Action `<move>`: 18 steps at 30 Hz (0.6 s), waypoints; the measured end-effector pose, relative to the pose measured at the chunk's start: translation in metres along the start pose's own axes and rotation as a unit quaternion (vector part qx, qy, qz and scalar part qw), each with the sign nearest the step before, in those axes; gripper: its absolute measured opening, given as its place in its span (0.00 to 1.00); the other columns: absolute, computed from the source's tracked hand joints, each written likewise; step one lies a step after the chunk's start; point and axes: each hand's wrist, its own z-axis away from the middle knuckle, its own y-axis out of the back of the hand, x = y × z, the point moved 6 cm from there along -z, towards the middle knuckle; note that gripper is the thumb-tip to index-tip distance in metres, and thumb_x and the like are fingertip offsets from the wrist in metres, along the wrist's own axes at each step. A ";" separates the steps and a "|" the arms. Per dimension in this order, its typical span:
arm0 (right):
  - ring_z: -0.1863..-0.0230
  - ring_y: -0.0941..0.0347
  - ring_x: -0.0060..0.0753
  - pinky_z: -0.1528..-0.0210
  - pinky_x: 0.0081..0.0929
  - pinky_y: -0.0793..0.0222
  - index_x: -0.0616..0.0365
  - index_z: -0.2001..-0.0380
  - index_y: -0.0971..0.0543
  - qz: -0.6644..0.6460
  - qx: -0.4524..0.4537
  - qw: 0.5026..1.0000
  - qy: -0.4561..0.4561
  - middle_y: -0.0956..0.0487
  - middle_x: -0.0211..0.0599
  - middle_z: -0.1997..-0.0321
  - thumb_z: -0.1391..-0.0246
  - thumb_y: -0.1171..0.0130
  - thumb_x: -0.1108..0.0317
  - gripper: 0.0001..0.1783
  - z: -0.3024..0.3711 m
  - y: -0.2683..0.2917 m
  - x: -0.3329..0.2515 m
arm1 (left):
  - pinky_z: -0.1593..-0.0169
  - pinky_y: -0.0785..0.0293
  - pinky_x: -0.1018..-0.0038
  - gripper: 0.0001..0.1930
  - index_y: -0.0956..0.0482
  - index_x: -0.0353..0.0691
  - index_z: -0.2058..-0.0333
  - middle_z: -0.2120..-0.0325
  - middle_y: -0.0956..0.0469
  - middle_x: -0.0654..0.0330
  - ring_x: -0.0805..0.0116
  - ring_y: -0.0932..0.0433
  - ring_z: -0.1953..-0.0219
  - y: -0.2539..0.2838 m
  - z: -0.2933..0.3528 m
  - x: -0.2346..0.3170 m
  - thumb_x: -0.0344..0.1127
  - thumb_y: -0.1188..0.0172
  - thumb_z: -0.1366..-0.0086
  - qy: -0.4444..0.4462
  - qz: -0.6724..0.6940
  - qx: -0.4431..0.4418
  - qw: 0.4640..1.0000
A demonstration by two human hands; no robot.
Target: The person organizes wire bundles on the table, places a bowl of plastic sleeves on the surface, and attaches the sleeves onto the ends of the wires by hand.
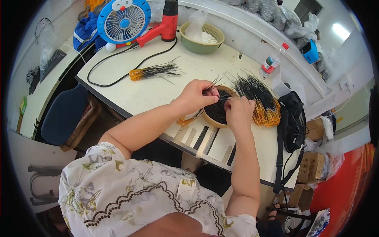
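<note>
A round tan bowl (213,121) full of short thin black pieces (216,112) stands at the middle of the table, between my hands. Over its left side, my left hand (196,96) is closed on several thin dark wires, whose ends stick up past the fingers. My right hand (240,113) pinches at the bowl's right rim; what lies between its fingertips is too small to make out. Right of the bowl lies a large bundle of black-and-yellow wires (265,103). A few yellow wires (184,121) show beneath my left wrist.
A smaller wire bundle (154,72) lies further left. Behind it are a blue fan (124,23), a red-and-black heat gun (167,25) with a looping cord and a green basket (201,46). A bottle (270,65) and a black bag (293,122) stand right. A chair (65,114) is at left.
</note>
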 end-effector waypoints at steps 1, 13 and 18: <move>0.64 0.30 0.36 0.58 0.36 0.44 0.53 0.79 0.19 -0.032 -0.004 0.999 -0.003 0.22 0.32 0.74 0.62 0.36 0.72 0.02 0.000 0.000 0.000 | 0.67 0.30 0.81 0.04 0.22 0.34 0.73 0.79 0.24 0.66 0.81 0.29 0.75 0.001 0.000 0.000 0.27 0.36 0.48 -0.001 0.000 0.000 1.000; 0.69 0.27 0.27 0.59 0.26 0.38 0.58 0.74 0.22 -0.239 0.024 0.966 -0.099 0.21 0.31 0.75 0.54 0.39 0.72 0.03 -0.007 0.001 0.017 | 0.67 0.32 0.84 0.03 0.22 0.34 0.72 0.78 0.26 0.69 0.84 0.31 0.74 0.002 0.004 0.008 0.25 0.38 0.46 -0.016 -0.022 -0.009 1.000; 0.68 0.27 0.19 0.61 0.15 0.33 0.63 0.69 0.25 -0.666 0.130 0.719 -0.153 0.21 0.33 0.69 0.47 0.44 0.78 0.02 -0.006 0.022 0.035 | 0.66 0.31 0.84 0.04 0.22 0.33 0.71 0.77 0.25 0.68 0.83 0.30 0.73 -0.002 0.004 0.006 0.25 0.38 0.46 0.012 -0.011 -0.023 1.000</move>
